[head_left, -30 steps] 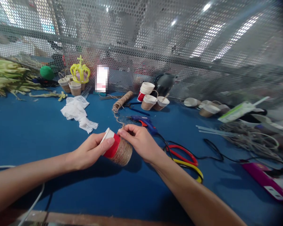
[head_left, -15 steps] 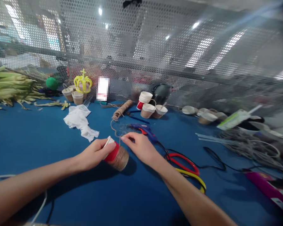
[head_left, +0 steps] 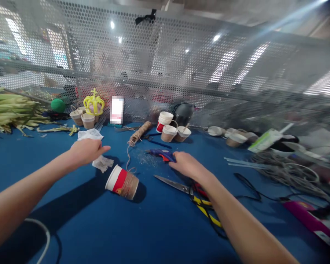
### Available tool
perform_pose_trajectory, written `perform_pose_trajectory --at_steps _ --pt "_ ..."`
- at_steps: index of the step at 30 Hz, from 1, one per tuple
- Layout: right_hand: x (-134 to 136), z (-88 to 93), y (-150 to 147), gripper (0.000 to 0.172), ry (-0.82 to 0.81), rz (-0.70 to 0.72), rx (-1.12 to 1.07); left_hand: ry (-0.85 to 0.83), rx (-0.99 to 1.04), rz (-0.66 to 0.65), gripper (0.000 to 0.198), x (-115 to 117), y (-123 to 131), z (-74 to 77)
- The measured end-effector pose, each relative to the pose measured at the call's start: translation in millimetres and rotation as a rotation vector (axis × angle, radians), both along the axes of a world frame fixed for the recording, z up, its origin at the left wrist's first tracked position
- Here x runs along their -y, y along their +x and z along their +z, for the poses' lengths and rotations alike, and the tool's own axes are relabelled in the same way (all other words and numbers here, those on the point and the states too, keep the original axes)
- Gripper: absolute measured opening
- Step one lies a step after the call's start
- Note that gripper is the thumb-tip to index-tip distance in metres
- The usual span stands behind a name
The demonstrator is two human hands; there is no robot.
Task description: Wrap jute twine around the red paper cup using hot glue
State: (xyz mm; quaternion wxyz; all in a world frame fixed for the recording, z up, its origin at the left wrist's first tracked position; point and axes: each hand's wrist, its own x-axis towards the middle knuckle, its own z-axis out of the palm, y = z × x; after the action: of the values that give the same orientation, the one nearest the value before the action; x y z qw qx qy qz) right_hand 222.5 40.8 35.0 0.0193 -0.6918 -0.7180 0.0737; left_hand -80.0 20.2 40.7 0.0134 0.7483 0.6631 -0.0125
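Note:
A paper cup, white and red with twine wound around its narrow end, lies on its side on the blue table. Loose twine runs from it to a twine-wrapped roll. Over the crumpled white tissue is my left hand, thumb stretched out to the right, other fingers mostly hidden. My right hand is closed around the rear of a blue hot glue gun, its nozzle pointing left. Large scissors with red and yellow handles lie below the right hand, partly covered by its forearm.
Small cups stand near the perforated metal screen. At the left are pale husks and a yellow crown-shaped piece. Black cable, a grey wire heap and a purple box occupy the right.
My left hand has let go of the cup, now on the table, and moved up-left to the tissue. My right hand has left the twine and taken hold of the glue gun. The scissors' blades have come into view.

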Motion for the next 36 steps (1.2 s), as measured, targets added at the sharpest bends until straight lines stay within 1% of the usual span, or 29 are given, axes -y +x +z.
perform_pose_trajectory --at_steps 2,3,4,6,9,11,13,15,18,20,22,26,28,30,33,36 --pt "-3.7 -14.6 -0.7 0.023 -0.043 -0.041 0.008 0.09 -0.061 0.038 0.047 -15.4 -8.6 -6.3" --pt "-5.1 -19.7 -1.5 0.026 -0.052 -0.064 0.001 0.118 -0.101 0.071 0.049 -21.9 -12.5 -10.6" --pt "-6.3 -23.1 -2.1 0.028 -0.057 -0.088 -0.013 0.106 -0.136 0.107 0.05 -26.9 -16.3 -14.9" --pt "-8.3 -24.8 -1.7 0.029 -0.056 -0.129 -0.068 0.058 -0.146 0.101 0.042 -32.3 -23.8 -22.0" --pt "-10.4 -18.3 3.9 0.025 -0.029 -0.176 -0.215 -0.034 -0.149 0.058 0.031 -30.3 -35.8 -24.0" --pt "-10.2 -11.0 9.1 0.019 0.003 -0.195 -0.362 -0.095 -0.162 0.065 0.026 -27.5 -43.4 -19.1" --pt "-7.8 -3.6 12.4 0.011 0.031 -0.196 -0.555 -0.141 -0.176 0.087 0.02 -28.5 -48.7 -11.6" --pt "-3.2 3.2 11.5 0.009 0.039 -0.168 -0.783 -0.12 -0.18 0.116 0.025 -35.9 -49.7 -4.4" --pt "6.7 11.2 2.9 0.016 -0.005 -0.094 -1.102 -0.026 -0.161 0.171 0.038 -57.4 -42.7 0.2" --pt "14.3 14.9 -4.9 0.025 -0.051 -0.05 -1.238 0.017 -0.133 0.176 0.036 -74.9 -34.9 -2.8" --pt "22.4 17.3 -11.8 0.03 -0.105 -0.017 -1.35 0.018 -0.104 0.179 0.031 -91.9 -28.2 -9.8" --pt "38.4 18.2 -20.6 0.027 -0.271 0.042 -1.584 -0.029 -0.077 0.274 0.03 -120.1 -25.4 -26.2" --pt "44.8 17.2 -23.0 0.025 -0.301 0.08 -1.655 -0.056 -0.057 0.308 0.03 -130.7 -27.9 -31.1" --pt "49.1 15.6 -24.5 0.024 -0.285 0.085 -1.698 -0.077 -0.038 0.322 0.03 -138.4 -30.3 -32.9" --pt "51.4 12.0 -24.5 0.027 -0.252 0.022 -1.699 -0.087 -0.004 0.315 0.031 -143.4 -30.5 -32.0" --pt "50.3 7.6 -21.8 0.03 -0.248 -0.042 -1.698 -0.046 0.032 0.284 0.038 -142.3 -27.4 -29.4"
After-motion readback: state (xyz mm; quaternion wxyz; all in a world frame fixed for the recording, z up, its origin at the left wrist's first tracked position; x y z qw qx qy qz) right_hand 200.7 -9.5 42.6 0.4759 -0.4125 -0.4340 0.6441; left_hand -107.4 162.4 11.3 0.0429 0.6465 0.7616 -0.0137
